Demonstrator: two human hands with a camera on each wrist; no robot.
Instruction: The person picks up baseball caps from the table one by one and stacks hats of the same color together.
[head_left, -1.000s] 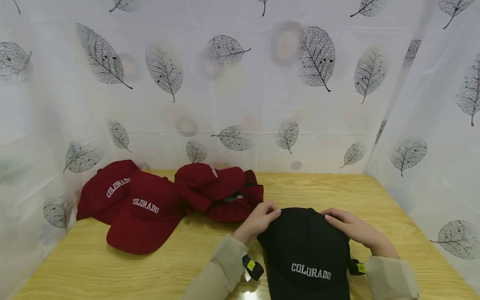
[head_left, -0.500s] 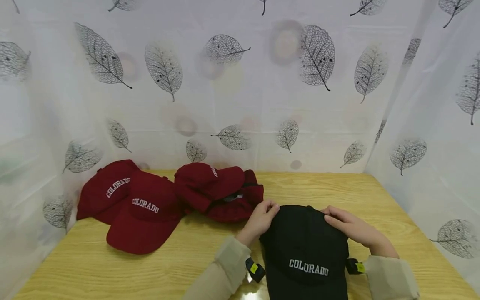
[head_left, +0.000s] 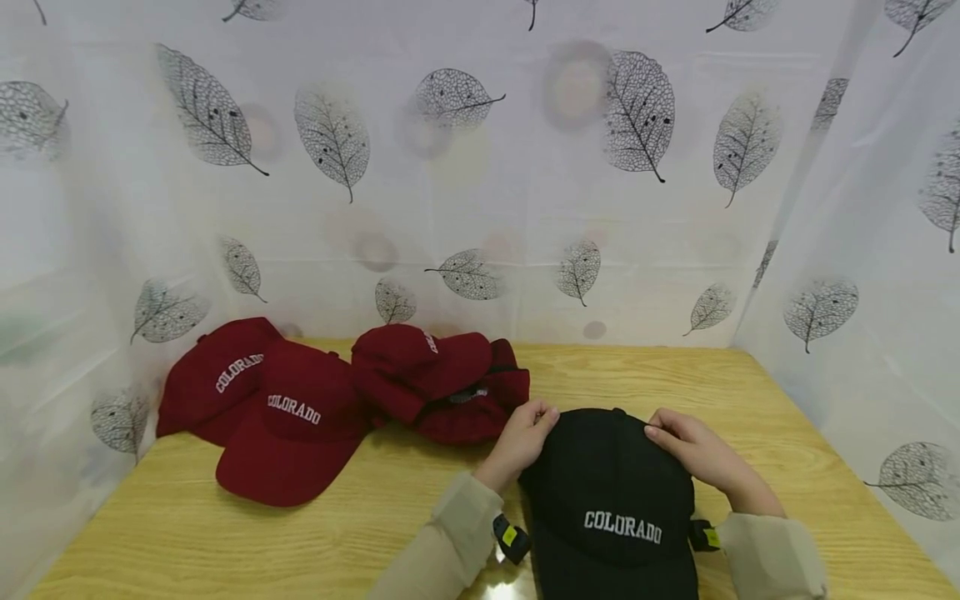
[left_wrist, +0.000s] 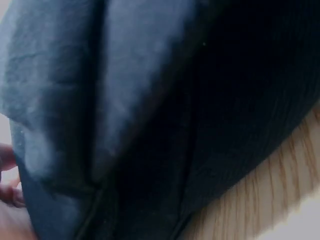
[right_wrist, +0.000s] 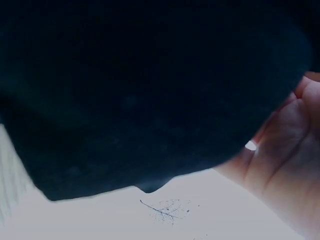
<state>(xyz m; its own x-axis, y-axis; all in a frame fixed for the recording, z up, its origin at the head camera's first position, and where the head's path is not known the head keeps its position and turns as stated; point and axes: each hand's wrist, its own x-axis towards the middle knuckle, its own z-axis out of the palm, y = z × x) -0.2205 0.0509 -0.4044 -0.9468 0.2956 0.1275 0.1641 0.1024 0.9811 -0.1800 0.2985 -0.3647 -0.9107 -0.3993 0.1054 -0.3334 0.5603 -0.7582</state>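
Observation:
A black baseball cap (head_left: 615, 475) with white COLORADO lettering stands at the front right in the head view, crown up and brim toward me. My left hand (head_left: 522, 442) pinches the crown's upper left edge between thumb and fingers. On the upper right edge, my right hand (head_left: 701, 450) grips the crown the same way, its thumb on the front. Dark cap fabric (left_wrist: 150, 120) fills most of the left wrist view, with the fingertips at the far left. From the right wrist, the crown (right_wrist: 150, 110) shows with its top button, and the right palm (right_wrist: 287, 145) lies beside it.
Red COLORADO caps lie at the left and middle: one at the back left (head_left: 213, 379), one overlapping it in front (head_left: 296, 425), and more bunched (head_left: 420, 367) near my left hand. A leaf-patterned curtain (head_left: 517, 167) closes off the wooden table (head_left: 360, 533) behind.
The black cap has risen slightly in the head view, with both hands still holding its crown. The right hand has shifted slightly left. The red caps stay in place.

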